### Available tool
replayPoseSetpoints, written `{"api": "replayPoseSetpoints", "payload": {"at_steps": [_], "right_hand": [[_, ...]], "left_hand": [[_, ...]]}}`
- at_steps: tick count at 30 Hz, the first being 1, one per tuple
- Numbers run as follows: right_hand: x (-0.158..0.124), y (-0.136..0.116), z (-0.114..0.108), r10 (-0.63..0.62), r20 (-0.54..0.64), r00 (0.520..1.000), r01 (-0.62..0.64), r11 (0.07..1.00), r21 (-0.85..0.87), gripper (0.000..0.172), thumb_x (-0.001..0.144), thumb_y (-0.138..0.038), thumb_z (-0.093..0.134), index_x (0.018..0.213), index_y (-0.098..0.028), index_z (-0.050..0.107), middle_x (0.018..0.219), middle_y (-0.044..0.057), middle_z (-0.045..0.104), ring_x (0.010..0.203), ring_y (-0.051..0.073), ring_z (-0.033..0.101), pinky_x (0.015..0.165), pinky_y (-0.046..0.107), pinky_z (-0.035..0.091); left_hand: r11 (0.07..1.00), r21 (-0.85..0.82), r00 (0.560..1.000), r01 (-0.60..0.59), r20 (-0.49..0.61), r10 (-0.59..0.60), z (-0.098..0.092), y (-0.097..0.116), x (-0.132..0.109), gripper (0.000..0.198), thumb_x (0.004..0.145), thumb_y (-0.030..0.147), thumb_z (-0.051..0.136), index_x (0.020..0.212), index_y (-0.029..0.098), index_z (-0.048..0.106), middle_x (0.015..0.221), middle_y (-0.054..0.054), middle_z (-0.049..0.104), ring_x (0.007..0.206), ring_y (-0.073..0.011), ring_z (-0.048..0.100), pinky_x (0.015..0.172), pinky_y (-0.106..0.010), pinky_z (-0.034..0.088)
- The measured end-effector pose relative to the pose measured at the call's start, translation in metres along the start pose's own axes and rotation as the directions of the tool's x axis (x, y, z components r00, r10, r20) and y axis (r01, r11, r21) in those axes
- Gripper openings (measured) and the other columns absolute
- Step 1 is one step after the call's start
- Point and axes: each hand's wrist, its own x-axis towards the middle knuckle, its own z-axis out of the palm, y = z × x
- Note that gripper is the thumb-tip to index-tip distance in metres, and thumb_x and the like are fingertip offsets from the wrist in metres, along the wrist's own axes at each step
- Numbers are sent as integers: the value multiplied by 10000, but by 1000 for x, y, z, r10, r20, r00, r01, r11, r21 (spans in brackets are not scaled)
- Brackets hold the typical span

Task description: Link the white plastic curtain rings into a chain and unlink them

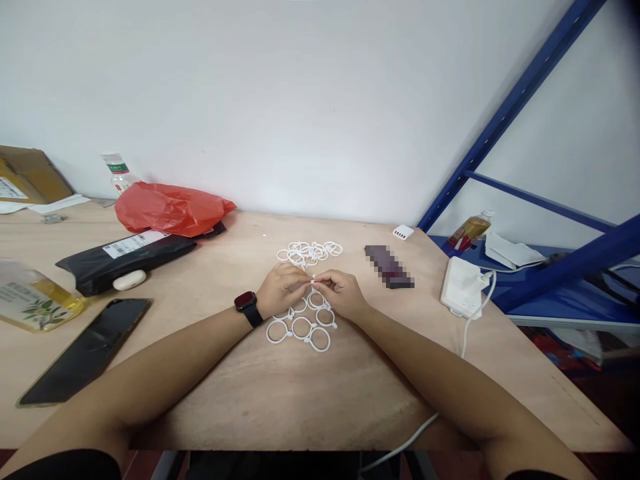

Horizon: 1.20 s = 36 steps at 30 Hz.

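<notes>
My left hand (284,288) and my right hand (342,291) meet over the middle of the table, fingertips pinched on a small white ring piece (313,280) between them. Below and partly under my hands lie several white plastic rings (301,328) with small knobs, some touching one another. Just beyond my fingers is a heap of more white rings (315,251). My fingers hide much of the held piece. A dark watch (246,302) is on my left wrist.
Left on the table (240,407): a phone (85,353), a bottle of yellow liquid (37,300), a white case (129,280), a black parcel (135,257) and a red bag (173,208). Right: a blurred-out dark object (389,267), a power strip (461,287) with a cable, and a blue frame (515,107).
</notes>
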Motion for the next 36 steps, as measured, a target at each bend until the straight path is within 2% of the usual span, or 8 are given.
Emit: {"api": "replayPoseSetpoints", "payload": {"at_steps": [8, 15, 18, 24, 29, 32, 36], "right_hand": [[-1, 5, -1, -8, 47, 999, 7, 1000, 21, 133, 856, -330, 643, 859, -213, 706, 767, 26, 716, 637, 144, 636, 590, 251, 513], [-2, 4, 0, -18, 58, 998, 17, 1000, 13, 136, 884, -323, 604, 866, -209, 676, 711, 12, 678, 606, 137, 615, 570, 243, 487], [-3, 4, 2, -3, 51, 999, 3, 1000, 4, 143, 912, -313, 555, 930, -211, 652, 725, 7, 677, 591, 133, 611, 575, 244, 485], [2, 11, -1, -85, 46, 995, 92, 977, -194, 145, 918, -256, 533, 961, -222, 668, 880, 36, 716, 773, 167, 656, 722, 276, 503], [6, 18, -5, -79, 187, 979, 137, 937, -322, 138, 892, -216, 572, 913, -241, 706, 914, 25, 740, 796, 165, 669, 747, 277, 489], [5, 20, -3, -40, 198, 979, 105, 940, -326, 137, 887, -233, 586, 933, -247, 715, 916, 15, 751, 757, 158, 678, 712, 267, 500], [5, 23, -2, 3, 102, 995, 25, 962, -272, 162, 885, -247, 576, 974, -239, 711, 878, 22, 751, 727, 160, 682, 669, 263, 515]], "left_hand": [[999, -37, 998, 4, 57, -1, -4, 3, 1, 184, 945, 294, 516, 940, 198, 674, 856, -56, 713, 815, -173, 634, 794, -352, 470], [1000, -4, 999, 8, 50, -8, -3, 2, 1, 195, 952, 302, 506, 926, 198, 670, 861, -48, 709, 817, -169, 628, 800, -348, 455], [999, 22, 997, 48, 57, -49, -1, 0, 1, 190, 950, 316, 524, 932, 206, 678, 889, -45, 713, 838, -170, 632, 818, -352, 454], [961, 179, 977, 210, -1, -213, 3, -9, -2, 215, 918, 386, 566, 949, 222, 701, 960, -54, 695, 924, -211, 601, 865, -397, 444], [895, 332, 954, 296, -55, -295, 12, -23, -10, 207, 836, 427, 650, 862, 237, 726, 962, -69, 659, 916, -250, 561, 822, -413, 441], [891, 345, 952, 296, -28, -306, 15, -29, -14, 203, 798, 423, 691, 777, 221, 696, 948, -71, 657, 889, -251, 557, 791, -402, 444], [917, 251, 945, 311, 21, -327, 13, -26, -11, 181, 845, 355, 654, 746, 204, 645, 913, -53, 660, 889, -234, 575, 812, -401, 456]]}}
